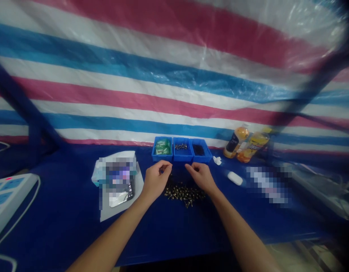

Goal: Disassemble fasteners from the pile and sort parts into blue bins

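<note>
My left hand (157,179) is above the blue table, its thumb and index finger brought together in a pinch. Whatever is between those fingertips is too small to make out. Across from it, my right hand (202,176) has curled fingers with the thumb pointing left; anything in its grasp is hidden. Between and just below the hands lies a loose pile of small brass-coloured metal pieces (185,193). Behind the hands stand three blue bins side by side: the left bin (154,156) has green-and-white contents, the middle bin (182,153) small metal parts, the right bin (204,156) dark small parts.
Papers (106,215) with a phone-like device are at left, beside a white power strip (13,192) with its cord. Two orange drink bottles (252,146), crumpled tissue (217,160) and a white oval case (234,178) are at right. Striped sheeting (134,98) hangs behind.
</note>
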